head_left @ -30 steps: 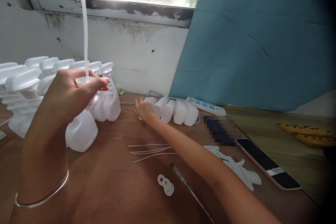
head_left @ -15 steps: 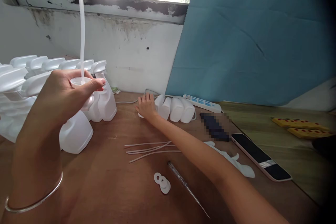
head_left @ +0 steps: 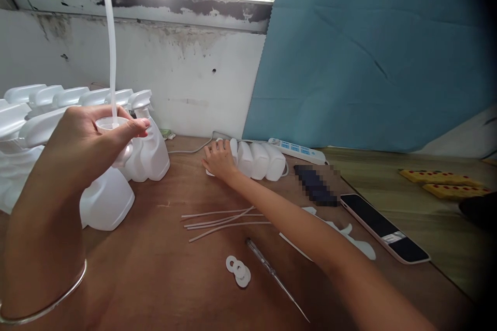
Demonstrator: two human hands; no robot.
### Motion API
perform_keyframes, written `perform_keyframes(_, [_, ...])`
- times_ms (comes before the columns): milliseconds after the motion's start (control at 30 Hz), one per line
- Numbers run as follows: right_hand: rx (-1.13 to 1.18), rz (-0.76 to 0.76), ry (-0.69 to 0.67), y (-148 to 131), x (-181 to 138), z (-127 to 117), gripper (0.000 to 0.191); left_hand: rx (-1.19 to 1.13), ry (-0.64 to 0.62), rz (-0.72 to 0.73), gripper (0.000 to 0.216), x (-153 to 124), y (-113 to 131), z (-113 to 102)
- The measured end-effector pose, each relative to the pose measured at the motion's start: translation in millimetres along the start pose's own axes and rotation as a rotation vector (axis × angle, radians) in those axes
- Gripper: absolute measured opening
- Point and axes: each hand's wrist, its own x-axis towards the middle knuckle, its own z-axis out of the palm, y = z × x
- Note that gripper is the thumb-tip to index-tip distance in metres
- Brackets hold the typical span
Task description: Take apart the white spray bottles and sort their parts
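My left hand (head_left: 79,139) is closed around a trigger sprayer head (head_left: 110,123), turned with its white collar up. From the collar a pale dip tube (head_left: 110,36) rises past the window. Reaching to the back of the table, my right hand (head_left: 220,160) has its fingers curled over a small white plastic bottle, mostly hidden beneath them, at the left end of a row of similar white bottles (head_left: 259,161). Left of centre stand several translucent white spray bottles (head_left: 149,158), partly behind my left hand. A larger translucent bottle (head_left: 108,201) is just below that hand.
Loose thin tubes (head_left: 217,225), white ring washers (head_left: 240,271) and a screwdriver (head_left: 272,269) lie on the brown table (head_left: 166,279). White sprayer parts (head_left: 361,248) are partly under my right forearm. A phone (head_left: 388,232) and a power strip (head_left: 298,151) are at right.
The view has shifted slightly, so the left hand and sprayer head appear a little farther left. My right hand stays at the left end of the bottle row, its forearm slightly lower.
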Motion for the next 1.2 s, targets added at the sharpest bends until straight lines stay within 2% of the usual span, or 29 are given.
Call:
perform_keyframes(233, [0.009,0.012,0.018,0,-1,4,0.038,0.007,0.050,0.040,0.037,6,-8,1])
perform_keyframes(433, [0.059,-0.007,0.068,-3,0,7,0.048,0.005,-0.009,0.010,0.035,2,0,3])
perform_keyframes(767, [0.307,-0.083,0.184,0,-5,5,0.036,0.047,-0.107,0.055,0.032,-1,9,11])
perform_keyframes(867, [0.447,-0.059,0.248,-9,-22,-12,0.031,0.004,-0.176,0.089,0.031,-3,8,16])
perform_keyframes(1000, [0.649,0.010,0.329,-15,-51,-55,0.029,-0.170,-0.492,0.187,0.031,-10,10,34])
perform_keyframes(1067, [0.775,0.021,0.376,-9,-60,-77,0.028,-0.238,-0.604,0.245,0.031,-15,14,45])
perform_keyframes(1200, [1.168,0.031,0.535,12,-58,-98,0.022,-0.274,-0.578,0.267,0.030,-19,20,57])
